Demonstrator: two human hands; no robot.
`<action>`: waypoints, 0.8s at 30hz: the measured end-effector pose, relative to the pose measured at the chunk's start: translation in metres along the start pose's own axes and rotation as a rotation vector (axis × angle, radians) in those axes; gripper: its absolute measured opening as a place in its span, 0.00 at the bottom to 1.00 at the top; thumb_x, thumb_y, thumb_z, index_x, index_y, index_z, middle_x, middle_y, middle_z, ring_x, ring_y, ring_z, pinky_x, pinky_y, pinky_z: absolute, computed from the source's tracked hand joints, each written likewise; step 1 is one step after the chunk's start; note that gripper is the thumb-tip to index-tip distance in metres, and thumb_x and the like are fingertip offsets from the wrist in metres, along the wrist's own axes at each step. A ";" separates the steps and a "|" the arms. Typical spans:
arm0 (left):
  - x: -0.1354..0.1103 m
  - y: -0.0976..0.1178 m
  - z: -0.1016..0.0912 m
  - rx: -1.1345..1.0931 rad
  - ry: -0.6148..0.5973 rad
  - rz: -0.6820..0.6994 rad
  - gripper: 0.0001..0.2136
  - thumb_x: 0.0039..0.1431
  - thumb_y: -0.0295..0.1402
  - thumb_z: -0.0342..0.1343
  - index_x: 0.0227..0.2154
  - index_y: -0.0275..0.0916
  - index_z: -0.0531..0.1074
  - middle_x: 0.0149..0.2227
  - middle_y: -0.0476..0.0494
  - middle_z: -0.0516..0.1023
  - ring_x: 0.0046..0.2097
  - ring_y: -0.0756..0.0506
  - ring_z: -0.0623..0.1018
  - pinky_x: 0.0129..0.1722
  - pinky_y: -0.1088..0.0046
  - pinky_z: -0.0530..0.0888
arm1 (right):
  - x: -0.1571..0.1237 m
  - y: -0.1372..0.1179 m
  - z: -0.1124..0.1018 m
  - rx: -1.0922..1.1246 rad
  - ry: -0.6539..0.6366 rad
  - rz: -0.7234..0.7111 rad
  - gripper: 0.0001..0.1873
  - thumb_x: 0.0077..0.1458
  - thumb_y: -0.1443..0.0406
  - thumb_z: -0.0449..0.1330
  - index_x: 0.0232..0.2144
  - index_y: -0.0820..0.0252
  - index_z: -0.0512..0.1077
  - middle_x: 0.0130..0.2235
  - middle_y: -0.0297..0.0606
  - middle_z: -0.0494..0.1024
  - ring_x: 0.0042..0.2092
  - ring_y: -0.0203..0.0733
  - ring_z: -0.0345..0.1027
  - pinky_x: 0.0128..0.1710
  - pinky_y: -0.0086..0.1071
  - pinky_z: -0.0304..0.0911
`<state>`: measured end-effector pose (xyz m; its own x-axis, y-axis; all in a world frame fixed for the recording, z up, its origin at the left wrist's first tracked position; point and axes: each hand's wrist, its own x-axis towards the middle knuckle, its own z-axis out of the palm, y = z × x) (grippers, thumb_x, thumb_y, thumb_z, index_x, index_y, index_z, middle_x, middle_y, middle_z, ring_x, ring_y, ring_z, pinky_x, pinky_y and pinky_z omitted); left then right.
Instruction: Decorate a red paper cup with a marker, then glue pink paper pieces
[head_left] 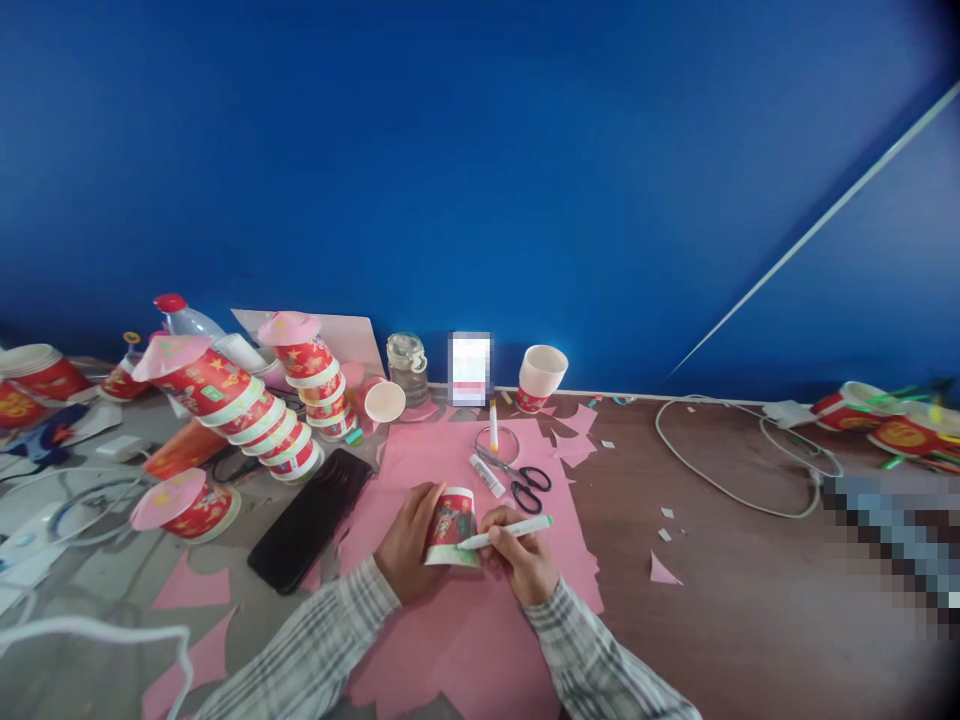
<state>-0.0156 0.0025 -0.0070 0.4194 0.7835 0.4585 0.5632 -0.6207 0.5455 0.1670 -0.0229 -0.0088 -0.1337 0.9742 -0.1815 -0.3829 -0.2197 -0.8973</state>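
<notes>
In my left hand (409, 540) is a red paper cup (454, 522) with a printed picture, lying on its side with its white rim band toward me. Part of that band is coloured green. My right hand (521, 560) grips a white marker (504, 533) with a green end, its tip at the green patch on the cup. Both hands are over a pink paper sheet (472, 640). Just beyond them lie black-handled scissors (529, 488), a glue stick (487, 476) and a yellow-and-white marker (493, 425).
Stacked red cups with pink paper tops (255, 425) lean at left, near a black phone (309, 520). A stack of white-lined cups (541, 375) and a clear jar (407, 368) stand along the blue wall. A white cable (739, 510) loops at right; pink scraps (664, 570) lie about.
</notes>
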 end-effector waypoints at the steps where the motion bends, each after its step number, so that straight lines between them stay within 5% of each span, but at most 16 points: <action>1: 0.000 0.000 0.000 -0.004 0.003 -0.003 0.37 0.44 0.39 0.58 0.56 0.41 0.46 0.50 0.34 0.63 0.51 0.37 0.66 0.48 0.57 0.71 | 0.001 0.001 0.000 0.004 0.003 -0.005 0.16 0.36 0.50 0.62 0.22 0.55 0.70 0.16 0.31 0.66 0.15 0.32 0.54 0.13 0.26 0.49; 24: 0.008 -0.016 0.012 -0.026 0.069 0.071 0.35 0.39 0.31 0.58 0.53 0.38 0.52 0.46 0.35 0.63 0.49 0.36 0.66 0.48 0.51 0.68 | 0.007 -0.013 0.012 0.131 0.036 -0.130 0.17 0.32 0.55 0.65 0.20 0.63 0.67 0.14 0.30 0.67 0.16 0.29 0.55 0.14 0.24 0.47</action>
<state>-0.0126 0.0187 -0.0211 0.4070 0.7342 0.5434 0.5150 -0.6758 0.5273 0.1603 -0.0135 0.0063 -0.0437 0.9955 -0.0839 -0.5113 -0.0944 -0.8542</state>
